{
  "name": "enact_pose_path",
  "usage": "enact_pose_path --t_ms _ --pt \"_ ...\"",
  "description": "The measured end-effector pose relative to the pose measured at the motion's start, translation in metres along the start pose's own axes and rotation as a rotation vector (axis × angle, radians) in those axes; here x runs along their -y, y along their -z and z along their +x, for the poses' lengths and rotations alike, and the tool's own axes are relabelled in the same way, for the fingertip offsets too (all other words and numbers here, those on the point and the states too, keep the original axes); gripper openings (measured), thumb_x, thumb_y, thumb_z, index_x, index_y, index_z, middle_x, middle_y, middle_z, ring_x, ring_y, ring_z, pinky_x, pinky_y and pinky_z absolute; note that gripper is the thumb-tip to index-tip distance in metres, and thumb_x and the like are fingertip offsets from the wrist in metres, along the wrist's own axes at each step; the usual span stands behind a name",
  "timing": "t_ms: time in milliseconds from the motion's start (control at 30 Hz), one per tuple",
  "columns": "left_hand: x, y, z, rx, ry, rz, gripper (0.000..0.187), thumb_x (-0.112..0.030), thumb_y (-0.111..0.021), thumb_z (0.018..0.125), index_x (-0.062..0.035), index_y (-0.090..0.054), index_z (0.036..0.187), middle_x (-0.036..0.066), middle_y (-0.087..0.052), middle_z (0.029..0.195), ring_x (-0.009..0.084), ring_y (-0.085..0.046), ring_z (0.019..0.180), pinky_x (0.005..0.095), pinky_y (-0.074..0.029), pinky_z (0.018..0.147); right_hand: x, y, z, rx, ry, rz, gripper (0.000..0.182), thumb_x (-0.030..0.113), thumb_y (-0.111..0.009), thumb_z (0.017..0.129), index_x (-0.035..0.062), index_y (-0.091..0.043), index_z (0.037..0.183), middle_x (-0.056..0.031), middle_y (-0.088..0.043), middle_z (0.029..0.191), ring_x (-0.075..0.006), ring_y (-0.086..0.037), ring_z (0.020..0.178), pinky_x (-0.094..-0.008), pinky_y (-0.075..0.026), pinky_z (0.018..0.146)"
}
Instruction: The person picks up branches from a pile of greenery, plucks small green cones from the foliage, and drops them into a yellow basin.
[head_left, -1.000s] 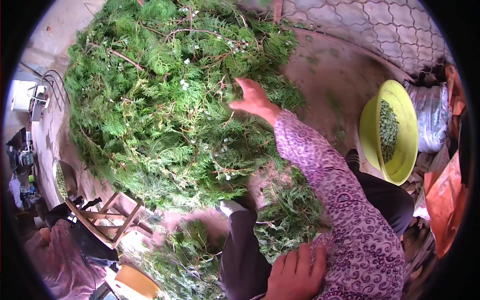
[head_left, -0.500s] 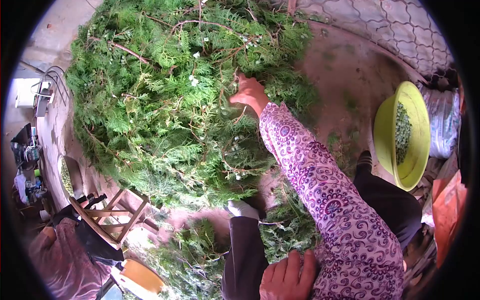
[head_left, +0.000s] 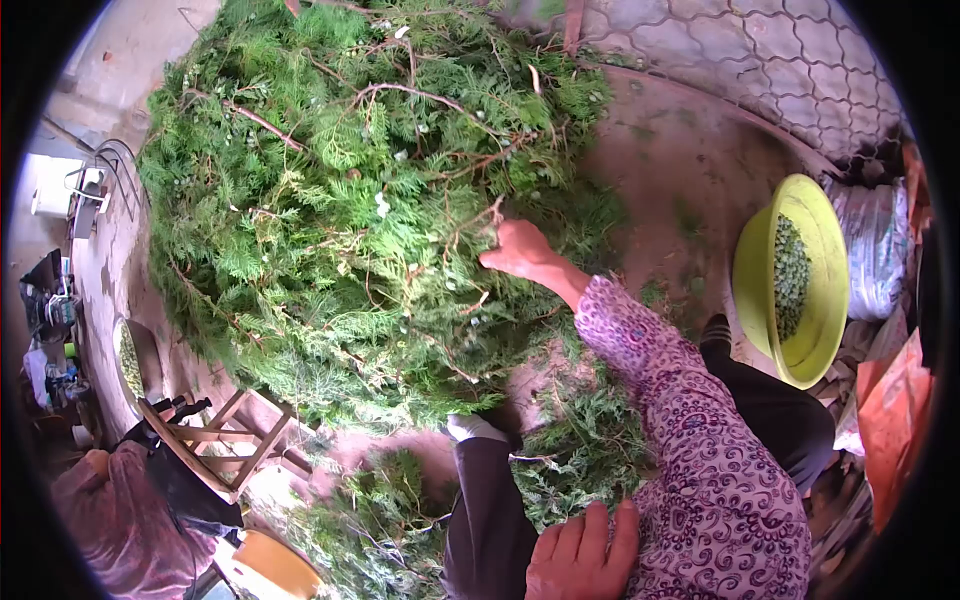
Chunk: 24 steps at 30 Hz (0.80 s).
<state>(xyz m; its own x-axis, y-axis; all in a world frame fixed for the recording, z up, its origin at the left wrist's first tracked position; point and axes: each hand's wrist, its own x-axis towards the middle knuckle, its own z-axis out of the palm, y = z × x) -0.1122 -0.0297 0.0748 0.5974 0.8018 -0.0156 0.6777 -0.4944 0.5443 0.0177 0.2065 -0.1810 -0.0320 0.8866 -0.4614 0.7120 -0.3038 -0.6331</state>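
Fingers closed, my right hand (head_left: 522,250) grips a thin brown twig of a green branch at the right side of a large pile of leafy branches (head_left: 300,230). Small pale cones dot the foliage. My left hand (head_left: 583,553) lies at the bottom edge beside the patterned sleeve, palm down and holding nothing, its fingers together and stretched out. More cut greenery (head_left: 590,450) lies on the floor below the pile, around my outstretched leg.
A yellow-green basin (head_left: 835,280) with small green cones stands at the right, near wire mesh (head_left: 740,50) and an orange sack (head_left: 890,430). At lower left are a wooden stool (head_left: 225,440), an orange basin (head_left: 278,565) and another person (head_left: 130,520).
My right hand has pulled back toward me, down and slightly right, with the twig in its fingers. My left hand has barely moved. The view has shifted slightly.
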Motion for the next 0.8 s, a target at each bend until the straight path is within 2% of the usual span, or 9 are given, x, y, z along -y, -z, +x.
enact_pose_path --t_ms 167,233,300,367,467,533,633,767,800 --pt "-0.007 -0.002 0.005 0.017 -0.027 -0.012 0.027 -0.013 -0.055 0.073 -0.0047 -0.056 0.099 0.013 -0.056 0.089 0.0221 -0.054 0.071 0.0322 -0.042 0.061 -0.054 0.013 -0.051 0.011 0.037 -0.095 0.037 0.033 -0.065 0.059 -0.0033 -0.058 0.063 -0.0198 -0.055 0.058 -0.0313 -0.057 0.056 -0.0392 -0.047 0.059" --pt "-0.012 -0.005 0.005 0.021 -0.038 -0.029 0.028 -0.013 -0.054 0.072 -0.0049 -0.056 0.099 0.013 -0.056 0.089 0.0223 -0.054 0.072 0.0326 -0.043 0.062 -0.096 0.008 -0.082 -0.035 0.109 -0.195 0.037 0.031 -0.065 0.058 -0.0018 -0.06 0.075 -0.0198 -0.057 0.063 -0.0349 -0.058 0.062 -0.042 -0.047 0.062" --pt "-0.014 -0.007 0.006 0.023 -0.051 -0.033 0.029 -0.014 -0.054 0.072 -0.005 -0.056 0.099 0.013 -0.056 0.09 0.0224 -0.054 0.072 0.0328 -0.043 0.062 -0.129 0.016 -0.116 -0.001 0.047 -0.275 0.046 0.031 -0.064 0.059 0.0018 -0.06 0.094 -0.0212 -0.056 0.063 -0.0379 -0.057 0.066 -0.0432 -0.047 0.062" --pt "-0.017 -0.011 0.004 0.028 -0.067 -0.035 0.029 -0.014 -0.054 0.072 -0.0051 -0.056 0.1 0.013 -0.056 0.09 0.0225 -0.054 0.072 0.0331 -0.043 0.062 -0.177 0.025 -0.153 0.025 -0.038 -0.372 0.056 0.028 -0.066 0.056 0.0104 -0.056 0.108 -0.0188 -0.058 0.07 -0.0359 -0.058 0.072 -0.044 -0.047 0.066" --pt "-0.021 -0.014 0.004 0.033 -0.084 -0.037 0.03 -0.015 -0.054 0.072 -0.0052 -0.056 0.1 0.013 -0.056 0.09 0.0225 -0.054 0.072 0.0334 -0.043 0.063 -0.223 0.052 -0.194 0.047 -0.197 -0.434 0.055 0.027 -0.07 0.052 0.0132 -0.058 0.104 -0.0163 -0.061 0.078 -0.0335 -0.059 0.078 -0.0442 -0.047 0.069" --pt "-0.025 -0.017 0.002 0.038 -0.093 -0.038 0.03 -0.015 -0.054 0.072 -0.0053 -0.056 0.101 0.013 -0.056 0.09 0.0226 -0.054 0.073 0.0337 -0.043 0.064 -0.223 0.074 -0.201 0.256 -0.267 -0.467 0.059 0.025 -0.074 0.048 0.0139 -0.058 0.104 -0.0147 -0.061 0.08 -0.0331 -0.059 0.082 -0.0435 -0.047 0.07" --pt "-0.03 -0.019 0.002 0.049 -0.098 -0.034 0.031 -0.016 -0.054 0.072 -0.0055 -0.056 0.101 0.013 -0.056 0.091 0.0227 -0.054 0.073 0.034 -0.043 0.064 -0.158 0.097 -0.179 0.212 -0.132 -0.67 0.061 0.026 -0.076 0.047 0.0125 -0.058 0.103 -0.0142 -0.061 0.084 -0.0325 -0.058 0.085 -0.0421 -0.046 0.071" --pt "-0.027 -0.02 0.005 0.074 -0.086 -0.011 0.032 -0.017 -0.054 0.072 -0.0056 -0.055 0.102 0.013 -0.056 0.091 0.0228 -0.054 0.073 0.0344 -0.043 0.065 -0.094 0.108 -0.117 0.133 0.197 -0.55 0.072 0.029 -0.075 0.052 0.0065 -0.05 0.115 -0.0195 -0.055 0.095 -0.0339 -0.055 0.087 -0.041 -0.043 0.075" --pt "-0.024 -0.02 0.006 0.08 -0.068 0.0 0.031 -0.017 -0.054 0.073 -0.0055 -0.055 0.102 0.012 -0.056 0.091 0.0228 -0.054 0.073 0.0342 -0.043 0.065 -0.07 0.107 -0.096 0.153 0.157 -0.519 0.074 0.029 -0.074 0.054 0.0062 -0.046 0.119 -0.0202 -0.054 0.097 -0.0335 -0.054 0.089 -0.0413 -0.043 0.078"
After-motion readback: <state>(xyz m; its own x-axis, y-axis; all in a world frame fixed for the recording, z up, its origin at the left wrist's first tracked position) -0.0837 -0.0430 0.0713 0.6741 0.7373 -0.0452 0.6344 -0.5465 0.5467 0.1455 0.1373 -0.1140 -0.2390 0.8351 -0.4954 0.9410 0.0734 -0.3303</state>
